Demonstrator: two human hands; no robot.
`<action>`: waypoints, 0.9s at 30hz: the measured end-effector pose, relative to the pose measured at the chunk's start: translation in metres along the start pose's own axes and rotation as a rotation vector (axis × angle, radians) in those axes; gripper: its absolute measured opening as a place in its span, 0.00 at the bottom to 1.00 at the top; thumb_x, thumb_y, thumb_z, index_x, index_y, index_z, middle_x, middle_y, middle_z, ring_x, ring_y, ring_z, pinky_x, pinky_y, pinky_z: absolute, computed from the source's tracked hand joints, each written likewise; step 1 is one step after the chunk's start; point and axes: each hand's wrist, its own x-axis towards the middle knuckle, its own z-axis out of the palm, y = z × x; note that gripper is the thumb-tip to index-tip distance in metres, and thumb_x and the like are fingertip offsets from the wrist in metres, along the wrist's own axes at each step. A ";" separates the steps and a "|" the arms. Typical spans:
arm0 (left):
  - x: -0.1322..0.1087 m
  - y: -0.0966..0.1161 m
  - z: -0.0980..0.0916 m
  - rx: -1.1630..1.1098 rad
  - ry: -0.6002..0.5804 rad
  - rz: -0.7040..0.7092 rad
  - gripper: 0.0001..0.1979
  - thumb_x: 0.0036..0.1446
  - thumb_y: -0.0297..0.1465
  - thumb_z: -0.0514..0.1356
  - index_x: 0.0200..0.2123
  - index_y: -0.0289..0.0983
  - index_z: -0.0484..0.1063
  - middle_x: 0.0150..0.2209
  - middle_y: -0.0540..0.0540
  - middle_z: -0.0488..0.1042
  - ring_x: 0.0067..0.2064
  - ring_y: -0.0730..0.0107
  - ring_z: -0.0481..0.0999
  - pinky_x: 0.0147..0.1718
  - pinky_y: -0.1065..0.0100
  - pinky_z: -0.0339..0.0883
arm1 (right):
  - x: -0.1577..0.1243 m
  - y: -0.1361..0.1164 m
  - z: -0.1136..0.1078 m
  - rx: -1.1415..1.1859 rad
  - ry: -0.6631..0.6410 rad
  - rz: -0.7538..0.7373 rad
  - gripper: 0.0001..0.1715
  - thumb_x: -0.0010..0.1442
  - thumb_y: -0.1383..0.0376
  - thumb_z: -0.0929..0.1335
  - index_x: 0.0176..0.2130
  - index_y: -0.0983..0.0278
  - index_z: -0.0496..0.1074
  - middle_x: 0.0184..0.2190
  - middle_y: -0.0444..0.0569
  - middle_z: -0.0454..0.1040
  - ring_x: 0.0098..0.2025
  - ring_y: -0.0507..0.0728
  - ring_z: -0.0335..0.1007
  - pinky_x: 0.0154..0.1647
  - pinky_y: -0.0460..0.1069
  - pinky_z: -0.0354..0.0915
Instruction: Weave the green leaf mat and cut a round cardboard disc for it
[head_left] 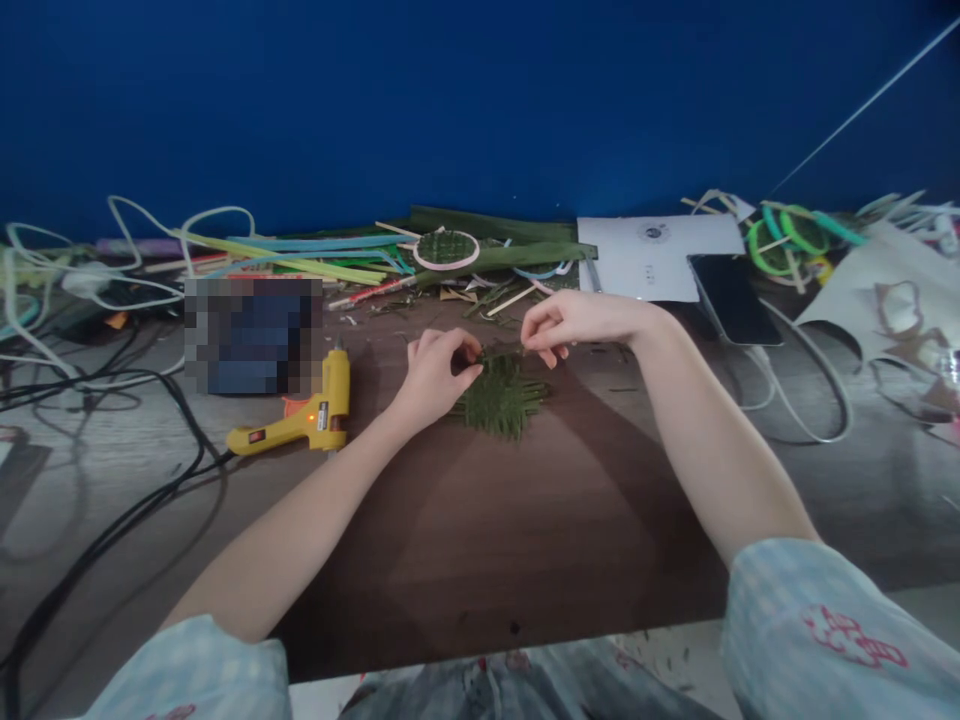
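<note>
A small woven mat of green leaf strips (504, 398) lies on the brown table in front of me, its loose strip ends sticking out around the edges. My left hand (441, 372) is at its upper left corner, thumb and forefinger pinched on a thin green leaf strip (501, 352) along the far edge. On the other side, my right hand (559, 325) hovers just above the upper right corner, fingertips closed at what looks like the same strip's other end. The fingers partly hide the strip's ends.
A yellow glue gun (330, 405) with a lit red light lies left of the mat, its black cable (191, 480) running to the front left. Behind are long green leaves (517, 258), a pink-rimmed woven disc (446, 249), white paper (645, 260) and a plugged-in phone (733, 298).
</note>
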 end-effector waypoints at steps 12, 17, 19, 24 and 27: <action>-0.001 0.002 0.000 0.019 0.007 0.002 0.07 0.50 0.26 0.60 0.34 0.40 0.66 0.33 0.51 0.71 0.44 0.62 0.65 0.45 0.60 0.52 | 0.004 0.001 0.002 -0.027 0.026 0.025 0.09 0.53 0.60 0.68 0.29 0.64 0.71 0.20 0.45 0.72 0.24 0.51 0.65 0.27 0.48 0.61; 0.000 0.001 0.001 0.049 0.002 0.010 0.05 0.51 0.26 0.60 0.31 0.40 0.66 0.34 0.50 0.72 0.44 0.62 0.65 0.45 0.60 0.53 | 0.004 0.002 0.001 -0.046 0.006 -0.001 0.10 0.53 0.58 0.67 0.30 0.64 0.71 0.20 0.45 0.72 0.24 0.51 0.64 0.26 0.48 0.59; 0.001 0.000 0.002 0.054 0.000 0.017 0.05 0.51 0.26 0.60 0.32 0.40 0.66 0.35 0.50 0.72 0.44 0.62 0.65 0.45 0.60 0.53 | 0.004 0.002 0.000 -0.046 -0.004 -0.007 0.11 0.53 0.58 0.67 0.31 0.63 0.71 0.20 0.44 0.72 0.24 0.51 0.64 0.25 0.47 0.59; 0.002 -0.002 0.003 0.054 0.002 0.017 0.07 0.51 0.26 0.60 0.34 0.41 0.67 0.33 0.50 0.73 0.44 0.62 0.66 0.45 0.60 0.53 | 0.003 0.002 0.000 -0.046 -0.007 0.007 0.11 0.53 0.58 0.68 0.31 0.63 0.72 0.22 0.45 0.73 0.25 0.51 0.64 0.26 0.48 0.59; 0.002 -0.002 0.003 0.049 0.003 0.005 0.07 0.51 0.26 0.60 0.34 0.41 0.67 0.32 0.51 0.72 0.44 0.62 0.66 0.45 0.60 0.53 | 0.003 0.002 0.000 -0.053 -0.007 0.000 0.11 0.53 0.58 0.68 0.31 0.63 0.72 0.22 0.45 0.73 0.25 0.51 0.64 0.27 0.48 0.59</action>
